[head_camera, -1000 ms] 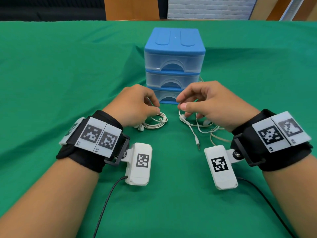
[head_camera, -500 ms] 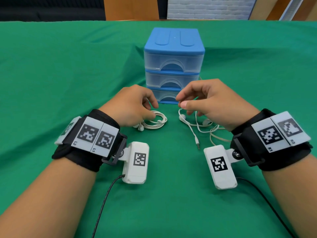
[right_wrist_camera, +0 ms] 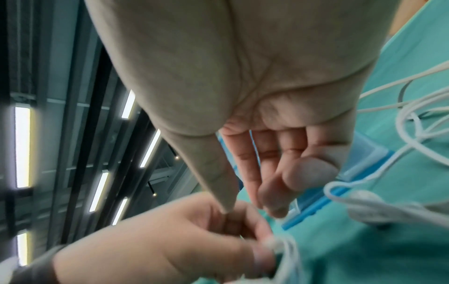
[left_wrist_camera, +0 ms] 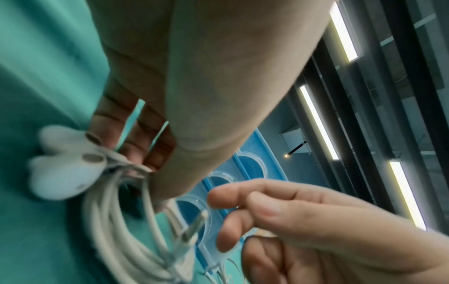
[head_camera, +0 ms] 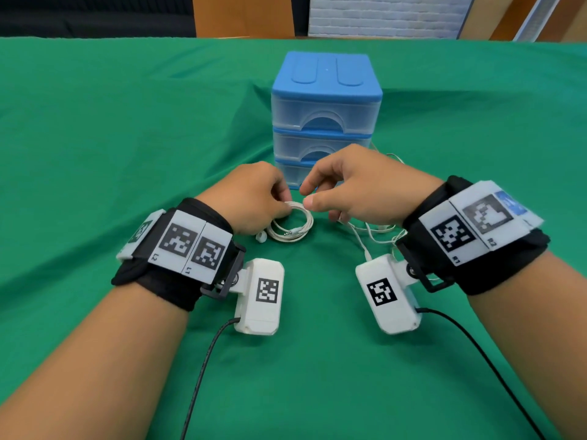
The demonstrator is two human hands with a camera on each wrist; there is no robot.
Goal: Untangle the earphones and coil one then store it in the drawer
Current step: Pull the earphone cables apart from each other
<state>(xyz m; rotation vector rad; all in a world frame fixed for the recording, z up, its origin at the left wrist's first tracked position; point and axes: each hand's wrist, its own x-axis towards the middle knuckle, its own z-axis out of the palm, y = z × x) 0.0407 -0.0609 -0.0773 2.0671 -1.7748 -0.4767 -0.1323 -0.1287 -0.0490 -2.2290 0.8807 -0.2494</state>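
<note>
Now left hand (head_camera: 254, 198) fingers pinch coiled earphones (head_camera: 290, 225); right hand (head_camera: 365, 188) fingers loosely curled, empty, just beside

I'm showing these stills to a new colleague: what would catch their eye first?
Probably the blue drawer unit standing at the centre of the green cloth. In front of it, the left hand grips a neatly coiled earphone, while the right hand hovers beside it over a loose, uncoiled earphone.

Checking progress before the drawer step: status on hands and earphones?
Left hand holds coiled earphone on cloth. Right hand open beside it. Second earphone loose. Drawers closed.
</note>
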